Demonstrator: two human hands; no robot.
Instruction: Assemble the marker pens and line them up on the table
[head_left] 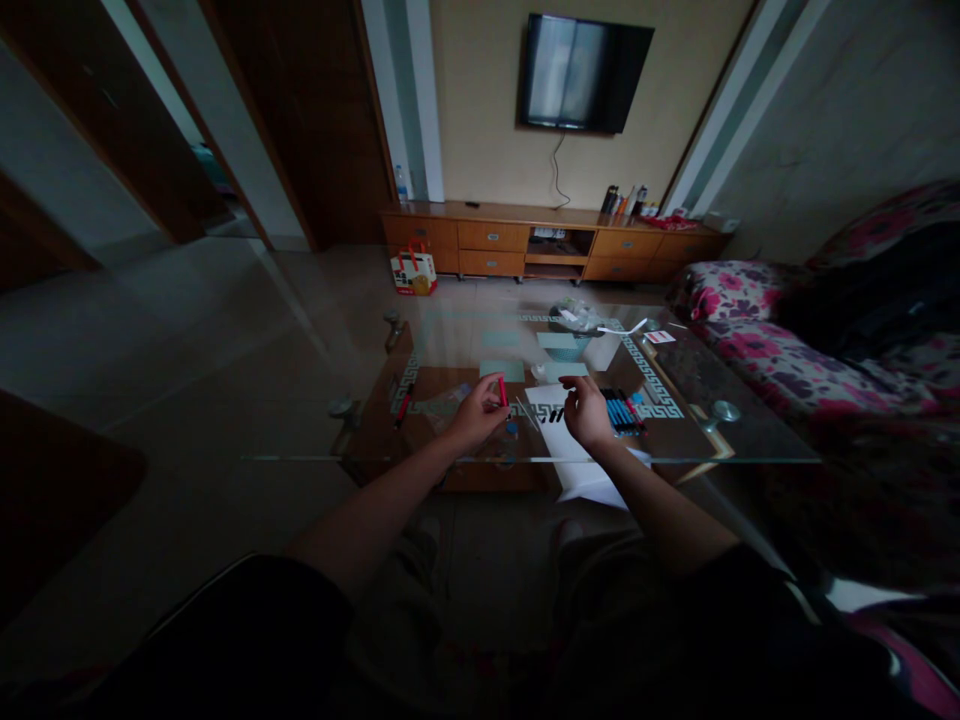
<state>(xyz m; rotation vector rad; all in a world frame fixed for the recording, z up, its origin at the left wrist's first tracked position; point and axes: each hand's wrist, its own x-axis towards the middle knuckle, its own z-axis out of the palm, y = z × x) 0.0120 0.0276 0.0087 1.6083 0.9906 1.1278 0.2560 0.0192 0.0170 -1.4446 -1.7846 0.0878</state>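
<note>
Over the glass table, my left hand (478, 415) is closed on a short red tube (503, 391), which stands nearly upright between thumb and fingers. It looks like a pen part. To its right, my right hand (589, 415) is curled with thumb and index finger close together; whatever they hold, if anything, is too small to make out. Between the hands, several small black pieces (553, 416) lie on white paper (564, 450). A row of blue and black pens (619, 412) lies beside my right hand. A red and black pen (404, 407) lies at the left.
The glass table (300, 459) has a see-through front edge and metal supports, one a round knob (725, 411). Clear plastic wrapping (576, 316) lies at its far side. Beyond stand a wooden TV cabinet (491, 238) and a paper bag (413, 272). A flowered sofa (757, 345) is at right.
</note>
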